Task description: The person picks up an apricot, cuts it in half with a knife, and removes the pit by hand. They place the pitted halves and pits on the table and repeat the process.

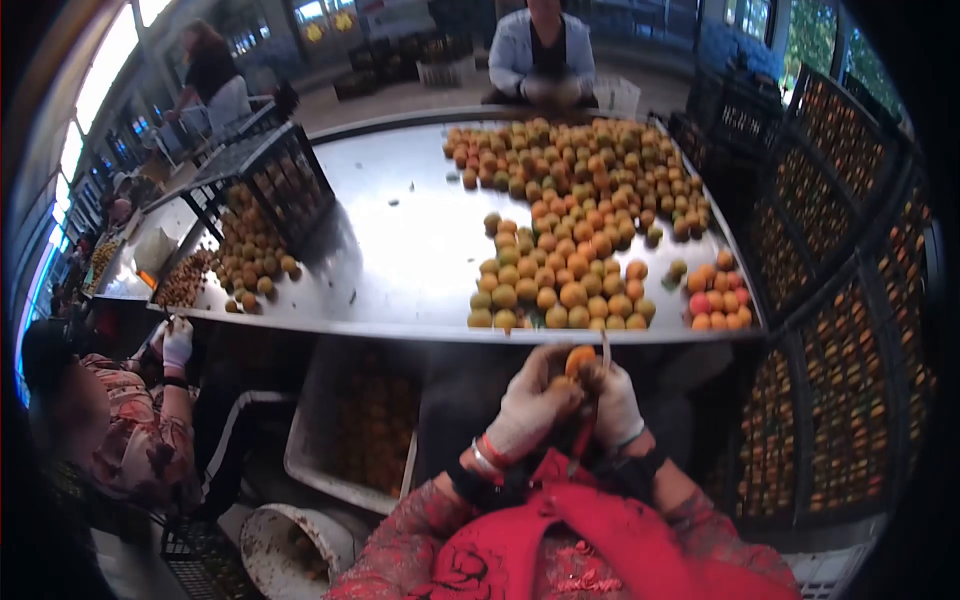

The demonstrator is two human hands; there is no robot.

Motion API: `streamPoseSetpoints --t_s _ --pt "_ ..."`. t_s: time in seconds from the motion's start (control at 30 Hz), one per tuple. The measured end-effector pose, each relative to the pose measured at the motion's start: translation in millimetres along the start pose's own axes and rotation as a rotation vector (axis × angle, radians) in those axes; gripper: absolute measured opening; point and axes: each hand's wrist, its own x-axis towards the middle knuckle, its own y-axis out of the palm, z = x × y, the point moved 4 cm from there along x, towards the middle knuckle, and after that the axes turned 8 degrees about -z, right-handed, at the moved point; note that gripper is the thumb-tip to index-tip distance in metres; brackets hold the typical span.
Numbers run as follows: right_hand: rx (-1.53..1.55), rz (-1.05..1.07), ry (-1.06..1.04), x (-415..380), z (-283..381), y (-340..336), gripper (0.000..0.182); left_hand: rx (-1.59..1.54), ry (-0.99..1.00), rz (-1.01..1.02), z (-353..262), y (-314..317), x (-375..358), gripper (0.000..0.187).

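Both my hands are close together just below the near edge of the metal table. My left hand [535,400], in a pale glove, is closed around a small round orange fruit [580,358]. Against it is my right hand [615,405], also gloved, its fingers bent around a thin, pale, blade-like tool [606,348] that points up. The tool's kind is too small to make out, and its lower part is hidden in the fingers. Beyond my hands, a large pile of orange and greenish fruit [575,260] lies on the table.
The metal table [385,270] spans the view. A smaller group of redder fruit [718,300] sits at its right corner. Racks of fruit [820,400] stand right. A tipped black crate [285,190], a tub [350,440] and a bucket [295,550] are left. Other people work left and opposite.
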Motion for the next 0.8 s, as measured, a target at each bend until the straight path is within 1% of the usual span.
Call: streamPoseSetpoints --t_s 0.07,0.1,0.13,0.17,0.2,0.27,0.3,0.33,0.37,0.4,0.43,0.47,0.53,0.6,0.63,0.67,0.73,0.77,0.8 --pt "0.066 -0.116 0.046 -5.9 2.6 14.1 0.029 -0.098 -0.048 -0.054 -0.9 -1.8 0.0 0.048" --pt "0.067 -0.129 0.056 -4.1 -0.6 10.8 0.029 -0.163 -0.138 -0.053 -1.7 -5.3 -2.1 0.046" --pt "0.233 -0.069 0.108 -1.1 -6.0 7.5 0.031 -0.228 -0.224 -0.053 -2.4 -8.8 -5.8 0.045" --pt "0.398 -0.004 0.155 3.9 -7.7 6.1 0.034 -0.281 -0.229 -0.059 -3.4 -10.3 -8.2 0.041" --pt "0.401 -0.107 0.135 13.0 -4.8 -0.5 0.04 -0.282 -0.233 -0.061 -1.8 -13.6 -10.0 0.041" --pt "0.232 -0.069 0.027 12.4 12.6 0.5 0.038 -0.309 -0.253 -0.092 4.0 -23.1 -11.6 0.036" --pt "0.043 -0.113 0.013 6.1 18.6 7.0 0.031 -0.294 -0.228 -0.079 13.7 -29.8 -8.3 0.034" --pt "-0.261 -0.05 -0.033 0.8 23.2 13.2 0.022 -0.294 -0.235 -0.084 11.2 -28.2 -7.5 0.034" --pt "-0.382 0.016 -0.092 0.3 18.4 21.6 0.019 -0.258 -0.221 -0.105 6.6 -24.0 -5.9 0.033" --pt "-0.504 0.082 -0.148 0.5 11.2 28.1 0.017 -0.223 -0.21 -0.125 5.1 -22.1 -5.9 0.032" --pt "-0.674 0.107 -0.175 5.7 1.6 25.9 0.02 -0.112 -0.219 -0.102 12.6 -30.1 -2.0 0.031" --pt "-0.624 0.151 -0.255 8.3 -4.8 29.5 0.024 -0.11 -0.225 -0.105 18.9 -34.7 -4.4 0.031" --pt "-0.536 0.247 -0.173 8.8 -5.9 29.9 0.032 -0.163 -0.198 -0.209 23.7 -44.9 -7.6 0.03" --pt "-0.45 0.211 0.183 -0.8 13.3 34.6 0.039 -0.239 -0.128 -0.231 11.5 -59.5 -7.3 0.028" --pt "-0.344 0.197 0.195 2.8 7.3 27.4 0.041 -0.179 -0.068 -0.314 4.9 -73.3 -4.6 0.027" --pt "-0.278 0.206 0.197 5.4 4.7 19.5 0.035 -0.117 -0.007 -0.397 -1.9 -90.5 -2.4 0.026" --pt "-0.183 0.186 0.253 5.3 -2.7 4.6 0.034 -0.038 0.063 -0.55 -10.9 -140.3 -1.1 0.023" --pt "-0.126 0.202 0.284 3.2 -8.9 -5.7 0.039 0.096 0.037 -0.647 -7.0 -173.8 -1.7 0.022" --pt "-0.121 0.198 0.292 -2.1 -12.1 -12.3 0.039 0.232 0.01 -0.743 -5.5 -200.0 -3.6 0.021"
